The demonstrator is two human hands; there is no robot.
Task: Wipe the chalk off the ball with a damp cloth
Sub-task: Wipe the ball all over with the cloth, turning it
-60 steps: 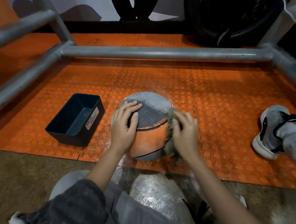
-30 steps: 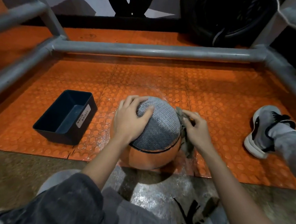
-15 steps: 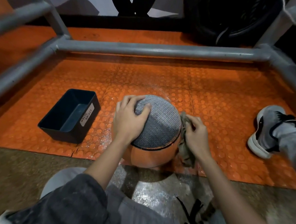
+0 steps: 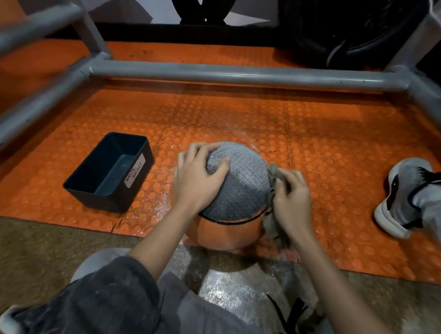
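On the orange floor mat (image 4: pixel 243 111) the basketball (image 4: pixel 241 191) seems light, firm and apt to roll, so the left hand (image 4: pixel 198 181) presses its top with spread fingers while the right hand (image 4: pixel 292 199) grips the limp cloth (image 4: pixel 269 222) in curled fingers at its right side.

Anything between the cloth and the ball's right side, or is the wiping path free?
Nothing visible. The right hand grips the cloth directly against the right side of the ball; the left hand rests on its upper left, apart from the cloth.
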